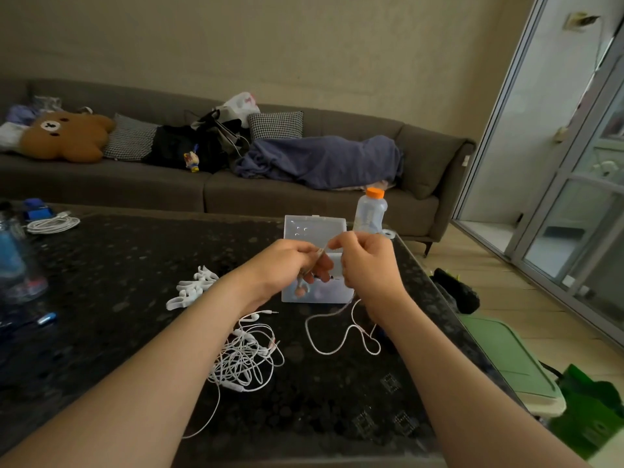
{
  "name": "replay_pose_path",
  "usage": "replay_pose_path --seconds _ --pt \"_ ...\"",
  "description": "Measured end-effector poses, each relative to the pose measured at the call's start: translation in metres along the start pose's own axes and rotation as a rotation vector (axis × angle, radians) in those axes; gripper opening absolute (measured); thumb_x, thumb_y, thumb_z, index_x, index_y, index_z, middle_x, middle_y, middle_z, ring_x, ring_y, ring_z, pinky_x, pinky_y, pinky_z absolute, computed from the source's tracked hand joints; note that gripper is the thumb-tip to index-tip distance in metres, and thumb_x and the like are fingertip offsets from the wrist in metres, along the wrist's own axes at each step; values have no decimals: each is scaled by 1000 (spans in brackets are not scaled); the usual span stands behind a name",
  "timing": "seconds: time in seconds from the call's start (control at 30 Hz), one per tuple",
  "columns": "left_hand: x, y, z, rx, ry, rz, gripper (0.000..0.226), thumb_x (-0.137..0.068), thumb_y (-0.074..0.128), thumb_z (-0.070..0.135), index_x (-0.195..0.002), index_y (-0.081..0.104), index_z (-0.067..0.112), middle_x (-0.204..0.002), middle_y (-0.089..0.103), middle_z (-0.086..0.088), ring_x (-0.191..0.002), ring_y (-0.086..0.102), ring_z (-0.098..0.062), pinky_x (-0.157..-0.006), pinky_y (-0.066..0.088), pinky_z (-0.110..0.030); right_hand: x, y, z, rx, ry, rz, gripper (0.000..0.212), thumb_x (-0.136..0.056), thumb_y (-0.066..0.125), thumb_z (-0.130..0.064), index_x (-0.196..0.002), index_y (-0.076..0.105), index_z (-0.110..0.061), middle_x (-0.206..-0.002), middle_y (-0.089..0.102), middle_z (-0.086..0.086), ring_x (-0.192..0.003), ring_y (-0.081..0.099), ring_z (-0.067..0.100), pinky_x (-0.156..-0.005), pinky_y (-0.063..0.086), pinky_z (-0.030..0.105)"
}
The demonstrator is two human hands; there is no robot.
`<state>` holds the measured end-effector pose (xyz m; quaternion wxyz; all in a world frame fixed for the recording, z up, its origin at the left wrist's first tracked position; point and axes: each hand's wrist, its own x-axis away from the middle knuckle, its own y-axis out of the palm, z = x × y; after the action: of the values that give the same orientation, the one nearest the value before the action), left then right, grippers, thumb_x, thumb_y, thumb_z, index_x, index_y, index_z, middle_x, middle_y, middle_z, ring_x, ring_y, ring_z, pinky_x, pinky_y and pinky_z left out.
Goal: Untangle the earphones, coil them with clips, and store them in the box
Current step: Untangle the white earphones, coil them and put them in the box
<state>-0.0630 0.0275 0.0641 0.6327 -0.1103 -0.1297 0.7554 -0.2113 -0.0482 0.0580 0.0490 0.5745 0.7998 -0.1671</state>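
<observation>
My left hand (287, 266) and my right hand (368, 265) are raised together over the dark table, in front of the clear plastic box (315, 295) with its lid up. Both pinch one earphone cable (341, 336). An earbud hangs below my left hand, and the cable's slack loops on the table under my right wrist. A tangled heap of white earphones (244, 361) lies below my left forearm. Several white clips (192, 288) lie left of my left hand.
A bottle with an orange cap (370, 211) stands behind the box near the table's far right corner. A coiled white cable (52, 224) and a blue bottle (13, 265) sit at the left. A sofa runs behind; green bins stand on the floor right.
</observation>
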Motion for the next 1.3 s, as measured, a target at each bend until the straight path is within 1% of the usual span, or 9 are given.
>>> replay_pose_path --seconds 0.13,0.23,0.43,0.6,0.83,0.93,1.07,1.2,1.3 --pt "4 1 5 452 -3 -111 30 -112 43 17 -115 72 6 -92 71 -4 -78 63 -10 -65 51 -24 -9 -1 16 169 -68 132 22 -103 65 -37 -95 74 -19 -74 70 -6 -60 62 4 -58 48 20" --pt "6 2 9 636 -2 -93 29 -113 43 14 -125 68 4 -100 75 -6 -82 69 -12 -57 54 -22 -12 -4 24 232 2 53 21 -105 63 -35 -95 73 -19 -76 66 -4 -57 59 0 -55 44 18" --pt "-1 2 -1 447 -6 41 31 -115 41 20 -128 69 14 -121 79 3 -115 73 -9 -83 53 -32 -3 8 27 426 39 -317 22 -105 60 -26 -95 78 -18 -85 70 -4 -72 67 8 -63 56 20" --pt "-4 2 -15 -60 79 86 31 -114 45 24 -114 76 21 -103 77 3 -100 71 -19 -89 56 -39 2 7 14 286 77 -331 31 -105 63 -30 -83 79 -15 -57 62 -5 -49 53 7 -52 48 22" --pt "-4 7 -7 -41 -36 41 38 -114 42 28 -105 76 13 -92 76 -3 -90 66 -19 -80 49 -38 10 -6 -4 -74 247 -215 31 -102 67 -30 -92 74 -2 -56 52 -1 -47 44 10 -47 42 25" --pt "-4 8 -7 185 -92 -99 39 -112 41 29 -99 73 11 -81 68 -1 -78 59 -16 -75 45 -33 8 -13 -4 -190 224 -110 29 -102 69 -33 -87 71 -7 -57 48 0 -47 40 10 -46 38 24" --pt "-2 11 2 552 -94 -209 29 -108 46 23 -98 70 10 -82 63 -3 -72 55 -11 -73 44 -30 4 -12 5 -19 152 7 44 -101 67 -45 -69 68 -16 -58 50 1 -50 46 9 -49 45 25" --pt "1 14 7 740 -74 -182 30 -109 49 19 -119 73 5 -102 77 -7 -80 67 -11 -77 46 -35 2 -8 12 100 156 -50 43 -108 57 -36 -93 70 3 -74 58 11 -60 51 14 -55 48 29" --pt "1 14 9 739 -38 -62 33 -113 43 17 -130 68 4 -121 78 -11 -94 74 -14 -84 53 -36 3 -1 11 218 218 -150 33 -109 53 -28 -100 71 -3 -80 63 8 -62 55 13 -53 47 25"
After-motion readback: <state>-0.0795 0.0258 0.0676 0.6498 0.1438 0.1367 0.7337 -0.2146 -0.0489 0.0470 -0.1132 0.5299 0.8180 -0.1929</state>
